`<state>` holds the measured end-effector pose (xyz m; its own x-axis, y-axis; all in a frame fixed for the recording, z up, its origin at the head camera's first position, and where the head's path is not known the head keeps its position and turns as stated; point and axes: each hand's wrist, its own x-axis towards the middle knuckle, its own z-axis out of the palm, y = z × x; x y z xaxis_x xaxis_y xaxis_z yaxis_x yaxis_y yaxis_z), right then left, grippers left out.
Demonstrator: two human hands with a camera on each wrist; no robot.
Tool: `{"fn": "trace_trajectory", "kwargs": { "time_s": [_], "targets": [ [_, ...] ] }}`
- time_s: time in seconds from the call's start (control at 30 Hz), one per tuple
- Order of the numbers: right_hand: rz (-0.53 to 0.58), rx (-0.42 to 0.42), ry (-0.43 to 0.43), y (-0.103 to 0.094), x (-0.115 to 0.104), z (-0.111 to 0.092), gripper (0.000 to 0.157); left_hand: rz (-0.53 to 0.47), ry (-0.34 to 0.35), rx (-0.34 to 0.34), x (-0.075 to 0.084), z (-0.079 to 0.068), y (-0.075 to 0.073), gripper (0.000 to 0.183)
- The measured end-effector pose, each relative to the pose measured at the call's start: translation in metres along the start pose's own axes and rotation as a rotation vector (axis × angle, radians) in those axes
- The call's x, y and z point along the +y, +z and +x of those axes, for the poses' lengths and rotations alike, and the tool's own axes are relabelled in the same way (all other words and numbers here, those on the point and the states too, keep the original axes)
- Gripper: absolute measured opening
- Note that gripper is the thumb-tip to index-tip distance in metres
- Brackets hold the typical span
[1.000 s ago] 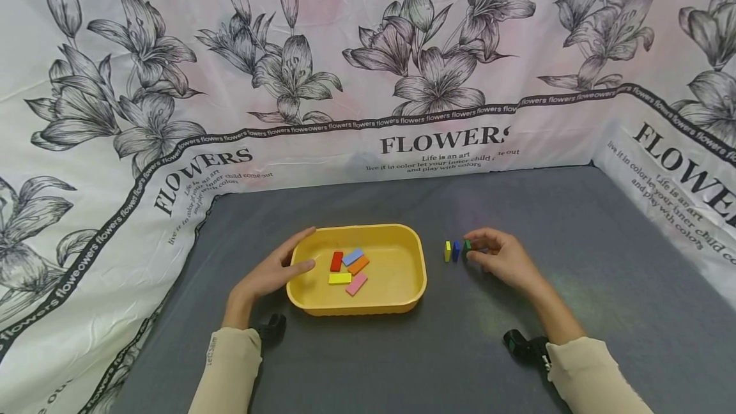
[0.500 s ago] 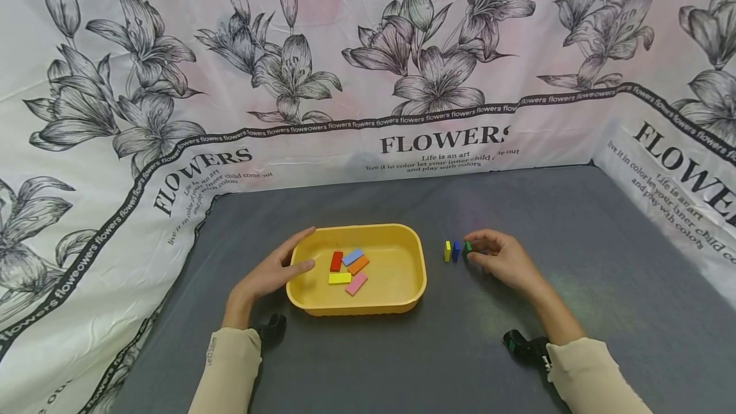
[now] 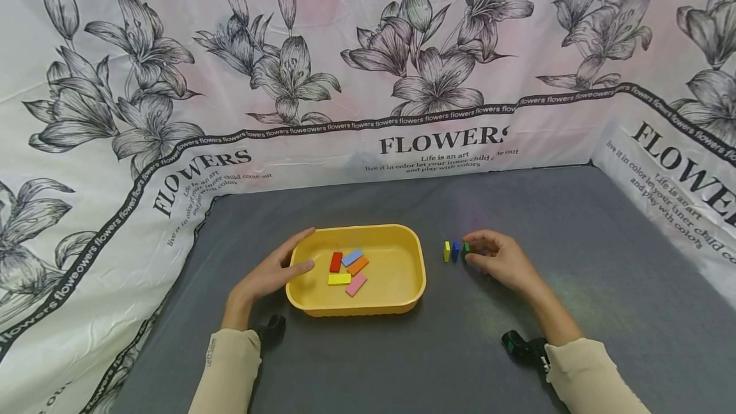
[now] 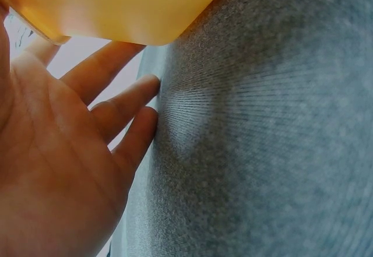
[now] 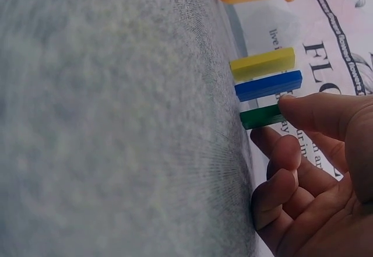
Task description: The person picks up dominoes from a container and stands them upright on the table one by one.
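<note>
My left hand holds the left end of a yellow plastic tray, its thumb over the rim and its fingers along the outside. In the left wrist view the lower fingers reach down beside the tray's wall. To the right of the tray, my right hand pinches a small green block that stands upright on the table. Beside it stand a blue block and a yellow block, upright in a row with narrow gaps between them.
Inside the tray lie several flat blocks: red, light blue, orange, yellow and pink. Grey cloth covers the table. A flower-printed curtain hangs behind and at both sides.
</note>
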<state>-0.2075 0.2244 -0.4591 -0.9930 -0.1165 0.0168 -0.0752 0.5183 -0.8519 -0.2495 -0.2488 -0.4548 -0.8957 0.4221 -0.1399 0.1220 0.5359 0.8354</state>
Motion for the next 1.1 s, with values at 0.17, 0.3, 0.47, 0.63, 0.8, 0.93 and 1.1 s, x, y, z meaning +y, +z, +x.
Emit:
{"fn": "trace_trajectory", "kwargs": {
  "time_s": [0.17, 0.3, 0.47, 0.63, 0.8, 0.93, 1.1],
  "targets": [
    [-0.001, 0.001, 0.007, 0.000, -0.001, -0.001, 0.034, -0.005, 0.010, -0.003, 0.001, -0.001, 0.000, 0.070],
    [0.001, 0.006, 0.013, 0.000, -0.001, -0.001, 0.035, -0.001, 0.014, 0.000, 0.001, -0.001, 0.000, 0.070],
    [-0.001, 0.012, 0.004, 0.000, -0.001, -0.001, 0.036, 0.001, 0.010, 0.001, 0.001, -0.001, 0.001, 0.070],
    [0.000, 0.007, -0.010, -0.001, -0.001, -0.002, 0.039, -0.004, 0.007, 0.000, 0.001, 0.000, 0.000, 0.070],
    [-0.003, 0.020, -0.025, -0.002, -0.003, -0.003, 0.043, -0.007, 0.010, -0.002, 0.002, -0.001, 0.000, 0.070],
    [-0.042, 0.057, -0.045, -0.003, -0.007, -0.003, 0.045, -0.006, 0.014, -0.004, 0.002, -0.001, 0.000, 0.070],
    [-0.091, 0.104, -0.090, -0.002, -0.019, -0.001, 0.045, -0.002, 0.017, -0.004, 0.001, -0.001, 0.000, 0.070]
  ]
}}
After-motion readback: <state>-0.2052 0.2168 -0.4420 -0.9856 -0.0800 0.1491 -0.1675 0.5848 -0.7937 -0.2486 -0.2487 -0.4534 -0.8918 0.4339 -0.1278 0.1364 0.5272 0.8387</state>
